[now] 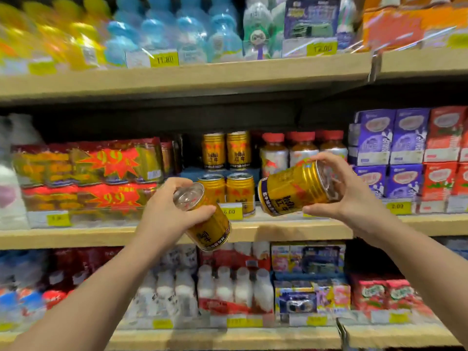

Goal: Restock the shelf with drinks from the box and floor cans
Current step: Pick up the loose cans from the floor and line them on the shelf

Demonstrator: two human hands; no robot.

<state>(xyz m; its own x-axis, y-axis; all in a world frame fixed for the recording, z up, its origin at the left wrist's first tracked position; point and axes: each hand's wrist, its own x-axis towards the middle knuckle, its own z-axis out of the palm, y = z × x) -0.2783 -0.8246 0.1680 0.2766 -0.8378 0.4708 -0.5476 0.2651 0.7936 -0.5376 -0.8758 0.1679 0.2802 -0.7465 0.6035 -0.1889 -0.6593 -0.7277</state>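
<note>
My left hand (172, 211) grips a gold drink can (210, 224), tilted with its silver top toward the upper left, in front of the middle shelf's edge (101, 236). My right hand (347, 188) holds a second gold can (291, 191) tipped on its side, its top to the right. Both cans hover just in front of the shelf. Behind them, two gold cans (228, 191) stand on the middle shelf with two more (225, 150) stacked on top. Neither the box nor any floor cans are in view.
Red-capped bottles (301, 148) stand right of the gold cans, purple and red cartons (405, 153) farther right. Red-and-yellow multipacks (88, 173) fill the left. Blue and yellow bottles sit on the top shelf; white bottles (215, 287) and small cartons on the lower shelf.
</note>
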